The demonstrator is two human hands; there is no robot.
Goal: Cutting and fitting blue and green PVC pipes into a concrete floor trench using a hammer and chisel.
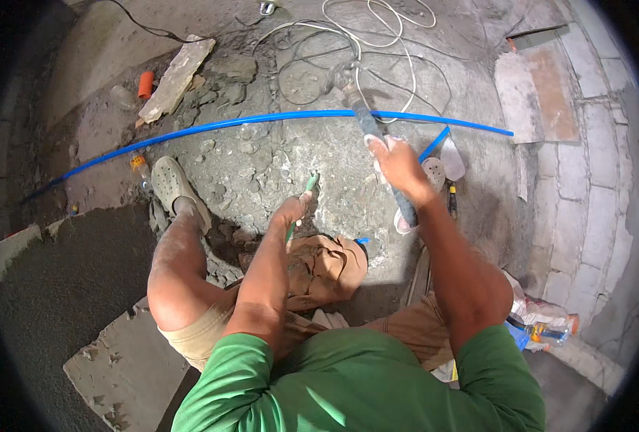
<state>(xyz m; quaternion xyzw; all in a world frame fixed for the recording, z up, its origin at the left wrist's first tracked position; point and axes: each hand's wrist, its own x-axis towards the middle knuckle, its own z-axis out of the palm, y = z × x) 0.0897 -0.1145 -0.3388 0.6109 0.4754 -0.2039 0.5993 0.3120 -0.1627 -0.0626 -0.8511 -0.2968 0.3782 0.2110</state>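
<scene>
My right hand (400, 164) is wrapped around the dark handle of a hammer (365, 119). The hammer's head is blurred and sits beyond the hand, over the far floor and in front of the cables. In my left hand (295, 209) is a slim green chisel (311, 181), its green length showing on both sides of the fist. Below it lies the broken concrete floor (262, 169), with rubble to the left. Whether the chisel touches the floor, I cannot tell. A tan bag (330, 266) rests close to my left wrist.
A long blue pipe (262, 118) crosses the floor beyond my hands. Pale cables (406, 43) loop at the back. A trowel (452, 160) lies by my right foot. Broken slab (175, 81) and an orange pipe piece (146, 84) are far left. A block wall (597, 173) stands right.
</scene>
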